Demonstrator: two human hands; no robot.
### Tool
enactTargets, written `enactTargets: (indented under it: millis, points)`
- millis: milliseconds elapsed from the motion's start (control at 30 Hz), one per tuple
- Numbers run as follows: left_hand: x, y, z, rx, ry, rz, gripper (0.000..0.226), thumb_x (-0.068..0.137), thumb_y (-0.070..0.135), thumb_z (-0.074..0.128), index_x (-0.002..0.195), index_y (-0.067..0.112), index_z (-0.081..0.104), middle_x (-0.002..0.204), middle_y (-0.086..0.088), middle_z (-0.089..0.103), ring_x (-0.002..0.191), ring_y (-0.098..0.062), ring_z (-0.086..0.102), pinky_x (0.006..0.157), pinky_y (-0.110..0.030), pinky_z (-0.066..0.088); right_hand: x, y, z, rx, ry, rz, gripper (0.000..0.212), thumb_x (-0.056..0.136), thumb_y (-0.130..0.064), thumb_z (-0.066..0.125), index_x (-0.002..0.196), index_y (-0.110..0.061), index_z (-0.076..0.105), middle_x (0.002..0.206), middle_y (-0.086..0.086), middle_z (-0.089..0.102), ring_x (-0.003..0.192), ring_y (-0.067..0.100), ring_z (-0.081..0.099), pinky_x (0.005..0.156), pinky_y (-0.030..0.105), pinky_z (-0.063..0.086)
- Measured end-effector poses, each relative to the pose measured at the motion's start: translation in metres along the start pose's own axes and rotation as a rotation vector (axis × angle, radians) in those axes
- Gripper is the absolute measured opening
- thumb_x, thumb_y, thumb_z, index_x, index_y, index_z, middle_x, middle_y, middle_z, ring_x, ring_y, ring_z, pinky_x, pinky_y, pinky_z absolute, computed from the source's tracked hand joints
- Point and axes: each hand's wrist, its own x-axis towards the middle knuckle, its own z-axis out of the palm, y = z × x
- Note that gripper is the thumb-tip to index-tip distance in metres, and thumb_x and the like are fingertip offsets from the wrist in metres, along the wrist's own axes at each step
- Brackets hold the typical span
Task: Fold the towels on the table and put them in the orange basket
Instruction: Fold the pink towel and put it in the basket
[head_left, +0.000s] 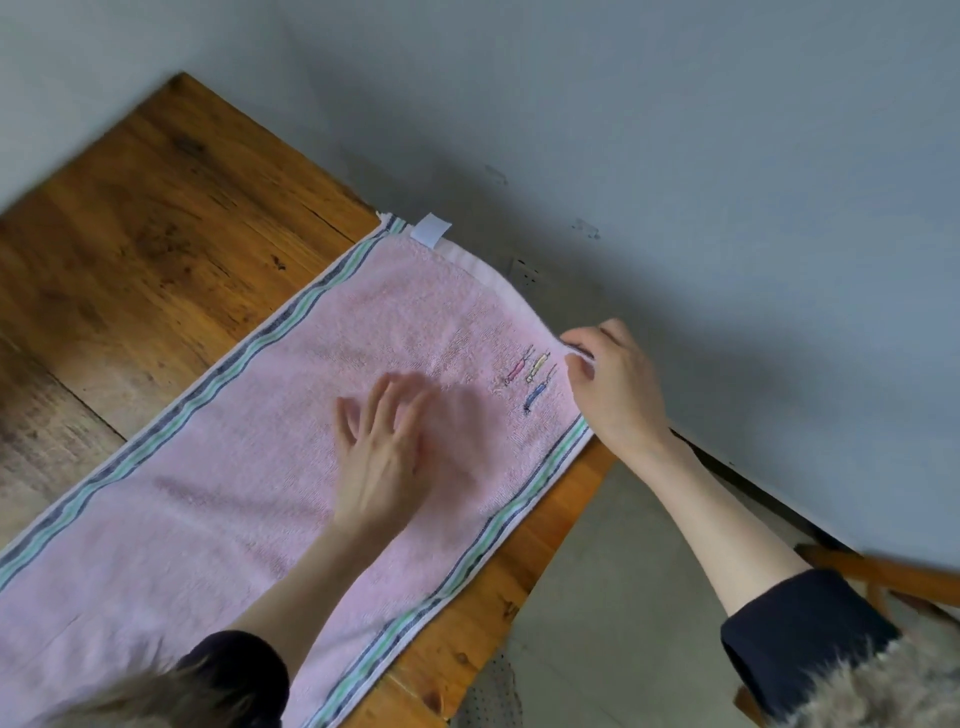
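Note:
A pink towel (249, 467) with green and dark striped borders lies spread flat along the wooden table (135, 218). A small embroidered motif (530, 376) marks its far right part, and a white label (430, 227) sticks out at its far corner. My left hand (384, 441) lies on the middle of the towel with fingers straight and spread; it is motion-blurred. My right hand (613, 384) pinches the towel's right corner at the table edge. No orange basket is in view.
The table's right edge (545, 535) runs diagonally beside the towel, with grey floor (623, 597) below it. A grey wall (675, 156) stands behind. Part of a wooden chair (883, 571) shows at the right.

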Motion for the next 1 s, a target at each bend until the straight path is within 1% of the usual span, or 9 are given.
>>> enactTargets:
  millis: [67, 167, 267, 333, 433, 533, 700, 900, 1000]
  points:
    - [0.028, 0.016, -0.01, 0.029, 0.118, 0.051, 0.053, 0.084, -0.007, 0.05, 0.131, 0.018, 0.049, 0.139, -0.014, 0.046, 0.135, -0.035, 0.034, 0.109, -0.063, 0.019, -0.004, -0.004, -0.004, 0.019, 0.018, -0.085, 0.023, 0.09, -0.005, 0.053, 0.109, -0.008, 0.065, 0.097, 0.001, 0.053, 0.072, 0.014, 0.052, 0.063, 0.024, 0.042]
    - [0.078, 0.042, -0.025, 0.128, 0.109, 0.37, 0.077, 0.074, -0.019, 0.048, 0.139, 0.021, 0.04, 0.148, -0.01, 0.035, 0.139, -0.034, 0.025, 0.112, -0.051, 0.018, -0.008, -0.009, -0.01, 0.053, 0.059, -0.171, 0.019, 0.088, -0.002, 0.056, 0.102, -0.005, 0.068, 0.088, -0.003, 0.046, 0.067, 0.013, 0.049, 0.059, 0.021, 0.037]
    - [0.11, 0.061, -0.031, 0.214, 0.005, 0.625, 0.057, 0.081, -0.013, 0.047, 0.128, 0.018, 0.053, 0.136, -0.004, 0.052, 0.138, -0.027, 0.031, 0.114, -0.049, 0.017, -0.009, -0.006, -0.015, 0.062, 0.095, -0.2, 0.016, 0.088, -0.002, 0.055, 0.097, -0.003, 0.068, 0.086, 0.002, 0.048, 0.067, 0.016, 0.049, 0.059, 0.022, 0.037]
    - [0.12, 0.062, -0.032, 0.298, -0.055, 0.574, 0.036, 0.09, 0.001, 0.049, 0.118, 0.019, 0.06, 0.122, 0.0, 0.061, 0.131, -0.021, 0.04, 0.114, -0.044, 0.011, -0.007, 0.002, -0.02, 0.075, 0.136, -0.156, 0.017, 0.088, 0.0, 0.053, 0.095, -0.003, 0.068, 0.087, 0.003, 0.048, 0.069, 0.016, 0.048, 0.061, 0.02, 0.036]
    - [0.125, 0.047, -0.036, 0.267, 0.014, 0.374, 0.021, 0.095, 0.019, 0.049, 0.11, 0.018, 0.063, 0.112, 0.001, 0.064, 0.116, -0.019, 0.048, 0.105, -0.041, 0.012, 0.001, 0.019, -0.03, 0.101, 0.193, -0.072, 0.018, 0.088, 0.001, 0.052, 0.094, -0.004, 0.069, 0.089, 0.003, 0.048, 0.071, 0.012, 0.046, 0.065, 0.014, 0.031]
    - [0.126, 0.03, -0.045, 0.304, 0.074, 0.275, 0.019, 0.093, 0.018, 0.052, 0.104, 0.013, 0.066, 0.104, -0.003, 0.066, 0.109, -0.024, 0.051, 0.097, -0.042, 0.015, 0.012, 0.031, -0.041, 0.112, 0.243, -0.011, 0.019, 0.089, 0.001, 0.051, 0.095, -0.004, 0.069, 0.092, 0.002, 0.047, 0.074, 0.012, 0.047, 0.069, 0.012, 0.031]
    - [0.131, 0.012, -0.063, 0.335, 0.175, 0.178, 0.021, 0.087, 0.0, 0.053, 0.1, 0.007, 0.068, 0.093, -0.009, 0.066, 0.099, -0.03, 0.051, 0.087, -0.042, 0.02, 0.034, 0.037, -0.065, 0.09, 0.32, 0.089, 0.021, 0.09, -0.002, 0.049, 0.098, -0.003, 0.068, 0.102, 0.015, 0.054, 0.079, 0.016, 0.052, 0.072, 0.009, 0.03]
    - [0.153, 0.024, -0.115, 0.222, 0.378, 0.131, 0.023, 0.095, 0.014, 0.047, 0.098, 0.005, 0.069, 0.094, -0.013, 0.063, 0.093, -0.033, 0.05, 0.084, -0.042, 0.026, 0.063, 0.004, -0.113, 0.074, 0.426, 0.08, 0.022, 0.093, -0.006, 0.046, 0.105, 0.0, 0.065, 0.11, 0.019, 0.052, 0.091, 0.031, 0.057, 0.082, 0.026, 0.04]
    - [0.158, 0.029, -0.153, 0.149, 0.464, 0.109, 0.024, 0.095, 0.022, 0.05, 0.1, 0.004, 0.066, 0.099, -0.014, 0.065, 0.095, -0.034, 0.053, 0.082, -0.04, 0.03, 0.067, -0.018, -0.137, 0.059, 0.475, 0.045, 0.021, 0.092, -0.005, 0.047, 0.103, 0.001, 0.064, 0.109, 0.02, 0.052, 0.088, 0.032, 0.057, 0.08, 0.026, 0.039]
